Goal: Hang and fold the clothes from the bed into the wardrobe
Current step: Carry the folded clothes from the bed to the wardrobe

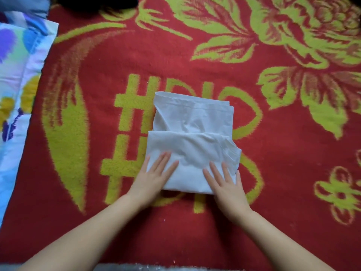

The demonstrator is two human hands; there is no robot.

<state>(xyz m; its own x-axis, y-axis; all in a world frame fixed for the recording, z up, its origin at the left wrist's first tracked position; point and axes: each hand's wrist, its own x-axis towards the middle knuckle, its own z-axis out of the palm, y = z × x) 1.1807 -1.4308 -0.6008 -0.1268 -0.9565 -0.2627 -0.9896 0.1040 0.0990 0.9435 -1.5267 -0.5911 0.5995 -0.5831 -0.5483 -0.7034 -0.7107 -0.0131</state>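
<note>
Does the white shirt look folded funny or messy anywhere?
A little. The white shirt is folded, but its top layer sits crooked: the right edge sticks out past the layer below, and wrinkles bunch in the middle. The left hand and right hand lie flat on it.

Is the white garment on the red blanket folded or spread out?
Folded: the white cotton garment forms a compact rectangle, layered edges visible.

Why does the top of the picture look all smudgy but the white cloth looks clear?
In the head view, the white cloth and both hands, left and right, are fairly sharp; the blanket pattern blurs toward the top corners and curves from the wide lens; the light is soft, with faint shadows.
</note>
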